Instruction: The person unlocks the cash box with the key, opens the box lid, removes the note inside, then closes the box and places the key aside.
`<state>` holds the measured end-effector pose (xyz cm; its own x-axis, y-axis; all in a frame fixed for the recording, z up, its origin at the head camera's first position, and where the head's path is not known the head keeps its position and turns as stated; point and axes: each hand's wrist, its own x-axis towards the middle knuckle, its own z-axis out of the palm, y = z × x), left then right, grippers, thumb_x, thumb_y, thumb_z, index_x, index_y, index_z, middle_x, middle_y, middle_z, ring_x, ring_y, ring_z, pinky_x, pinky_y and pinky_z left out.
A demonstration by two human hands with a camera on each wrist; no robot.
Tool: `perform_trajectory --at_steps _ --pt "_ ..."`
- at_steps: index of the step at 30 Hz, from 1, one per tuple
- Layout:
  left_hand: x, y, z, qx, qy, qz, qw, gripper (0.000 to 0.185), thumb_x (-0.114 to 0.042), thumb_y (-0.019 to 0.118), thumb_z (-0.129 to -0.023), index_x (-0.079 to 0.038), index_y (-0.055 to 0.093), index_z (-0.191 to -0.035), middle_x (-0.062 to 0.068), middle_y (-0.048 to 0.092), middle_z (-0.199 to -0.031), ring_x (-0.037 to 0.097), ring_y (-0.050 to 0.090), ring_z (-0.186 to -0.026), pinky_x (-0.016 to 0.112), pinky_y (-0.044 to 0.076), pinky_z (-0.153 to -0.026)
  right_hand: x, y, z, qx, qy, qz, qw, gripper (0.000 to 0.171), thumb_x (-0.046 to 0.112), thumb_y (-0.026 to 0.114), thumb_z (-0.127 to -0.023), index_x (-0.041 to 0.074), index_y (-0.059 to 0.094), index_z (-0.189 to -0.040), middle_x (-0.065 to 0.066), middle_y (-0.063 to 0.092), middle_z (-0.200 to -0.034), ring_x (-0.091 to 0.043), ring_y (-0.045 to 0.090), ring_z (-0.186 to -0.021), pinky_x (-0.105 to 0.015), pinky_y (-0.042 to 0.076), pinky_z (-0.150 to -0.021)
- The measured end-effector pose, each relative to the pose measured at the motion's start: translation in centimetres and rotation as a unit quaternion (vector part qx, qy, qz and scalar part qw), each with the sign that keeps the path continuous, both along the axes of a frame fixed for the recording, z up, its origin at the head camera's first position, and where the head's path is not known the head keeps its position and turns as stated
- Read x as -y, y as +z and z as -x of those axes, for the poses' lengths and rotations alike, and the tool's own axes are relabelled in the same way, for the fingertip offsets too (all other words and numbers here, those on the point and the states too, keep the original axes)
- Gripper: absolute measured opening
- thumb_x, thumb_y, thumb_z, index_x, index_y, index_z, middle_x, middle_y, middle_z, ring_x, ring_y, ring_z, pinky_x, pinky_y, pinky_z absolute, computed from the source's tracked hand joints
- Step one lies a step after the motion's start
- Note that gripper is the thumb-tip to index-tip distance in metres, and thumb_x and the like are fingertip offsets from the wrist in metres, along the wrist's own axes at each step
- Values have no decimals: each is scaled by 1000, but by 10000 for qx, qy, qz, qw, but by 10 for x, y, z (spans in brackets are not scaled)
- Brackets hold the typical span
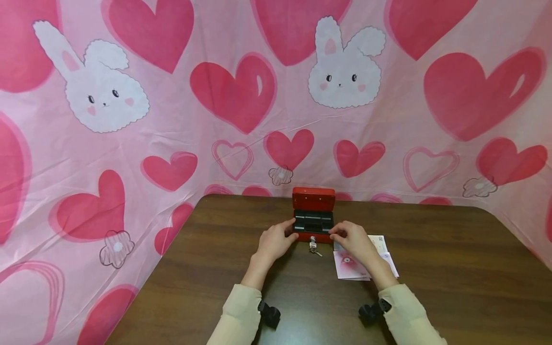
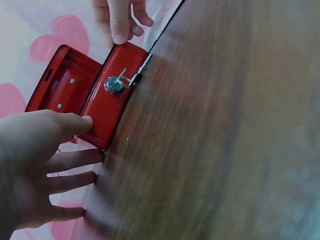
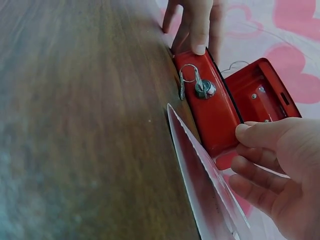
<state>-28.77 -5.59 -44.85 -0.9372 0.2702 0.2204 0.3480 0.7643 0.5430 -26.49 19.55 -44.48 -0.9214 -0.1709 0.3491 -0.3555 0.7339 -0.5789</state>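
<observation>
A small red cash box (image 1: 315, 237) stands on the table with its lid (image 1: 313, 199) raised and a black tray (image 1: 312, 221) inside. A key ring with keys (image 1: 314, 248) hangs from the lock on its front. My left hand (image 1: 274, 243) holds the box's left front corner, the thumb on the front in the left wrist view and the other fingers spread along the side. The right hand (image 1: 354, 242) grips the opposite corner, thumb at the front's upper edge in the right wrist view. Whether anything lies in the tray is too small to tell.
Folded pink and white cards or papers (image 1: 351, 266) lie beside the box, partly under the right forearm. The brown wooden table (image 1: 453, 268) reaches back to a pink cloth (image 1: 241, 153) with hearts and rabbits.
</observation>
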Motion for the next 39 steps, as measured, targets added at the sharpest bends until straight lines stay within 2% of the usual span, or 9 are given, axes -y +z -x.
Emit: perform_trajectory --at_steps 8,15,30,35,39 --pt "1 -1 0 -19 -6 -73 10000 48 -34 65 -95 -22 58 -141 3 70 -126 25 66 -114 50 49 -96 1 1 0 -14 -81 -218 9997 6 10 74 -87 12 78 -92 -4 70 -91 -19 64 -83 -45 56 -85" --pt "3 -1 0 -5 21 -112 9999 48 -34 65 -95 -22 57 -141 4 70 -127 26 66 -114 51 49 -97 3 6 -2 -49 82 -434 9990 11 8 70 -90 10 77 -97 -6 71 -94 -22 64 -85 -48 55 -85" --pt "4 7 0 301 -167 -160 9993 57 -38 66 -93 -22 51 -145 4 69 -127 25 66 -115 54 48 -99 -8 11 -2 -261 -29 -97 9996 12 10 71 -90 10 76 -101 -6 72 -96 -19 64 -84 -40 55 -78" --pt "7 14 0 476 -282 -327 9979 58 -36 66 -94 -18 50 -146 6 66 -132 25 62 -120 55 46 -102 -10 13 -3 -308 -151 67 9994 14 9 71 -90 7 75 -103 -8 72 -97 -23 66 -86 -43 55 -79" --pt "12 20 2 562 -303 -373 9973 56 -35 65 -94 -17 50 -146 6 67 -128 23 64 -116 54 47 -102 -11 16 -3 -313 -142 78 9994 17 9 69 -91 4 73 -107 -12 71 -101 -28 67 -91 -49 56 -84"
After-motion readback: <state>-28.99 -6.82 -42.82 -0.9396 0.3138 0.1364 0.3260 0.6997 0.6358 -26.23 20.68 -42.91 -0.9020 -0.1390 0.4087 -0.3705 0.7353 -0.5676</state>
